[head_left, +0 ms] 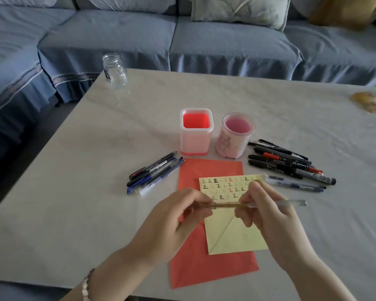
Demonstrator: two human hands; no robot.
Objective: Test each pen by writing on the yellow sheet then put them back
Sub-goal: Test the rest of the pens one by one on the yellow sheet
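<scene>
Here, my left grip and right grip pinch one clear pen.
It lies level at lower centre, over the yellow sheet on the desk.

clear pen – horiz over yellow sheet | L pen pile | R pen pile – loose

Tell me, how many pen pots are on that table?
2: the square red pot stands just beyond the red sheet, and the round pink pot is beside it. None seem hidden.
</scene>
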